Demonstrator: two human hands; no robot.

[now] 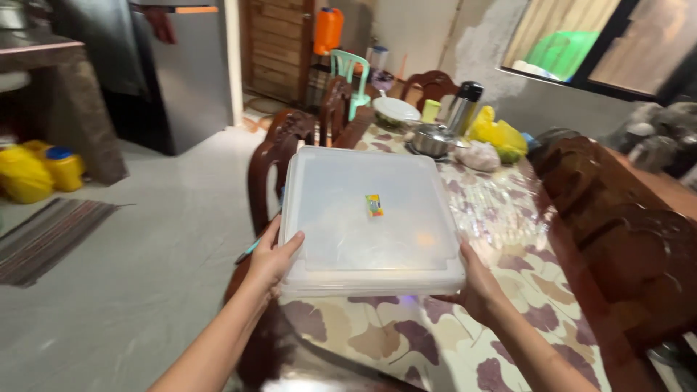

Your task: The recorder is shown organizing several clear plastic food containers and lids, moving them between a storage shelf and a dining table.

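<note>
Two bare hands hold a big, flat, see-through plastic box with a lid [372, 218] over the near end of a long table with a leaf-pattern cloth [465, 341]. The left hand [272, 258] grips the box's near left corner, thumb on top of the lid. The right hand [475, 283] grips the near right corner, fingers tucked underneath. A small colourful sticker [374, 205] sits on the lid. A silver metal pot [433, 139] stands farther along the table.
</note>
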